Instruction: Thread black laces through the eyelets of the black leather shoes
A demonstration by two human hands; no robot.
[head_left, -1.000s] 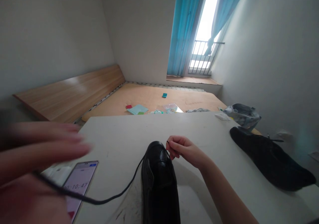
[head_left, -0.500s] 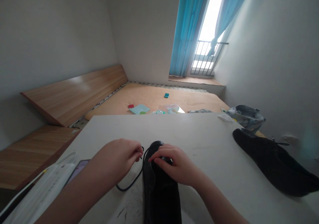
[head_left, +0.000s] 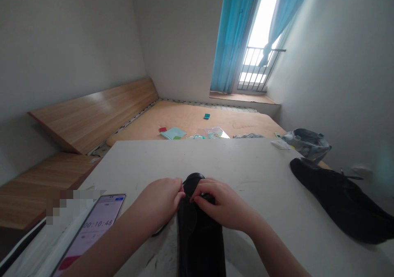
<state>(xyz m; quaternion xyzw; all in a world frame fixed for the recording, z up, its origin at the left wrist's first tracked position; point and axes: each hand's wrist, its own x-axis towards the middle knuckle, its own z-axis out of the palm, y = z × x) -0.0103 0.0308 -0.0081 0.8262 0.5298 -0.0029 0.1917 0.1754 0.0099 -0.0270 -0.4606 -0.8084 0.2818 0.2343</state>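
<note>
A black shoe [head_left: 201, 244] lies on the white table in front of me, its toe pointing away. My left hand [head_left: 166, 197] is closed in a pinch at the shoe's left side, on a black shoelace. Part of that shoelace [head_left: 160, 230] hangs in a loop below the wrist; its tip is hidden by my fingers. Across the upper front of the shoe rests my right hand [head_left: 217, 199], fingers curled and gripping it near the lacing area. What lies under those fingertips is hidden.
Another black shoe [head_left: 332, 199], with a lace bow, stands at the right. A phone [head_left: 101, 215] showing a timer lies at the left on white packaging. The white table [head_left: 154, 156] borders a bed [head_left: 191, 111] with small items; a grey bag [head_left: 309, 141] sits beyond the table's right corner.
My left hand has moved right with the shoelace, up against the shoe and close to my right hand. The lace loop shows less. More of the phone is visible.
</note>
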